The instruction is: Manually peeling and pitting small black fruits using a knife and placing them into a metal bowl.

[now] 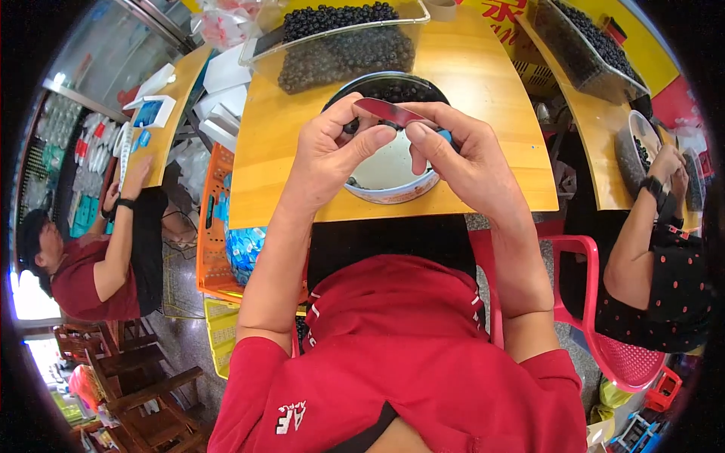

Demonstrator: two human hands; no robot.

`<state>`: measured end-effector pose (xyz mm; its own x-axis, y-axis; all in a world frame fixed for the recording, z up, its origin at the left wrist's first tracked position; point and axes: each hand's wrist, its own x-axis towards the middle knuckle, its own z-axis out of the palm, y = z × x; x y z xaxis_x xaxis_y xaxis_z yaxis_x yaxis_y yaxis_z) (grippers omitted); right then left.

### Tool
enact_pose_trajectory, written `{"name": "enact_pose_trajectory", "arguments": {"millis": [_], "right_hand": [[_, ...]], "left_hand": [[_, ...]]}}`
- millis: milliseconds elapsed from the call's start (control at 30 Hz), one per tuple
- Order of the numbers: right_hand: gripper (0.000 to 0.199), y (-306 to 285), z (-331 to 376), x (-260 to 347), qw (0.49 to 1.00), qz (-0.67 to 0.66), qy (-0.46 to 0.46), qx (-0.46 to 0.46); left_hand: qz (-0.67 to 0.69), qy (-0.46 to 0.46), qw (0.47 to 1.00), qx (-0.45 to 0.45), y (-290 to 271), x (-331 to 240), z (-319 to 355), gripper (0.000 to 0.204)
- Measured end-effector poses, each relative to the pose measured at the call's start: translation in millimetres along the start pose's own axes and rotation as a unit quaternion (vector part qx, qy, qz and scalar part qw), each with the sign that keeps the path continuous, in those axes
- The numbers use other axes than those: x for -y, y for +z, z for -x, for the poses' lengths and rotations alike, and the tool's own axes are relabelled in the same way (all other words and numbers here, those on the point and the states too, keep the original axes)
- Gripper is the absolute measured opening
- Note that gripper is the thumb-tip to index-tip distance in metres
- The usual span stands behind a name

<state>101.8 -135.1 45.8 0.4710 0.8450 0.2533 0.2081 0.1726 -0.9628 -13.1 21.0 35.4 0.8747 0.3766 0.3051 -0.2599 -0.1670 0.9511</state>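
One left hand (326, 155) over a round bowl (393, 195), fingers pinching a small dark piece (390, 123), right hand (474, 157) alongside, fingers gripping a knife (393, 112), blade above the bowl, clear tub (266, 69) of dark berries (343, 60) beyond the bowl.

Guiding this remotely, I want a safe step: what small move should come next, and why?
Perhaps ease the left hand slightly back from the knife blade: in this view both thumb tips sit close together just below it, above the round bowl, so a slip might nick one.
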Motion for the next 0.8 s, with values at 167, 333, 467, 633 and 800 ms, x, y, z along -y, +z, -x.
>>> {"name": "enact_pose_trajectory", "arguments": {"millis": [167, 333, 467, 633, 800], "right_hand": [[0.029, -3.3, -2.2, -5.1, 1.0, 0.018, 0.007, 0.009], [0.028, -1.1, -2.3, -5.9, 0.999, 0.01, 0.03, 0.007], [0.028, 8.2, -5.0, -6.8, 0.997, -0.039, 0.01, -0.064], [0.029, 6.3, -5.0, -6.0, 0.988, -0.135, 0.047, -0.066], [0.029, 4.8, -5.0, -6.9, 0.958, -0.272, 0.091, -0.028]], "left_hand": [[0.002, 0.008, 1.0, 0.016, -4.5, 6.2, 1.2, 0.015], [0.073, -0.049, 0.996, 0.003, -2.9, 8.2, 4.2, 0.019], [0.022, -0.001, 1.0, -0.005, 0.8, 11.5, 2.3, 0.019], [0.017, 0.053, 0.998, 0.013, 6.9, 10.2, 1.9, 0.02], [0.122, 0.041, 0.992, 0.001, 14.7, 15.7, 6.6, 0.021]]}}
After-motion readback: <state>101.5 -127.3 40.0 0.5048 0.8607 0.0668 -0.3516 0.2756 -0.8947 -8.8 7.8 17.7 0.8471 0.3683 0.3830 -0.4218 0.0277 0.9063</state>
